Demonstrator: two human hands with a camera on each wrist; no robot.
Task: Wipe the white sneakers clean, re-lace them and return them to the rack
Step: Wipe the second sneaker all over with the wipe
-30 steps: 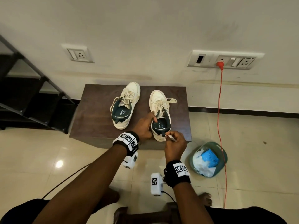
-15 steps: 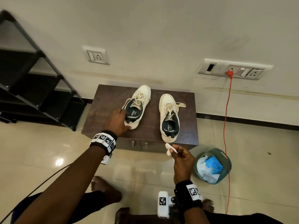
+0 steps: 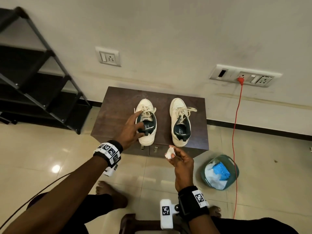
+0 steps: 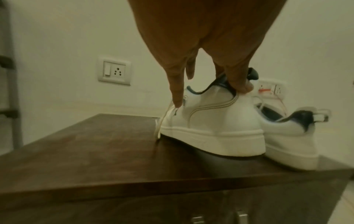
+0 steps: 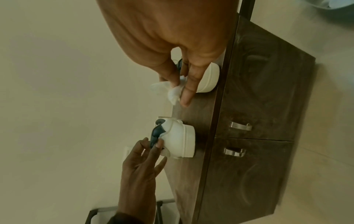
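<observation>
Two white sneakers with dark green lining stand side by side on a dark brown cabinet [image 3: 118,105], toes toward the wall, laces loose. My left hand [image 3: 137,121] grips the left sneaker [image 3: 146,137] at its collar: the thumb pinches the dark rim and the index finger reaches to the laces, as the left wrist view shows on the left sneaker [image 4: 210,133]. The right sneaker [image 3: 179,115] stands free. My right hand [image 3: 175,157] hovers before the cabinet front, pinching a crumpled white wipe [image 3: 169,153], seen also as the wipe [image 5: 173,92].
A black shoe rack [image 3: 42,81] stands at the left against the wall. A teal basin [image 3: 235,168] with white and blue items sits on the floor at the right, beside an orange cable [image 3: 234,132] running down from a wall socket. My bare feet rest below.
My left hand left the right sneaker, crossed to the left one and took hold of its collar. My right hand drew back from the right sneaker's heel with the wipe.
</observation>
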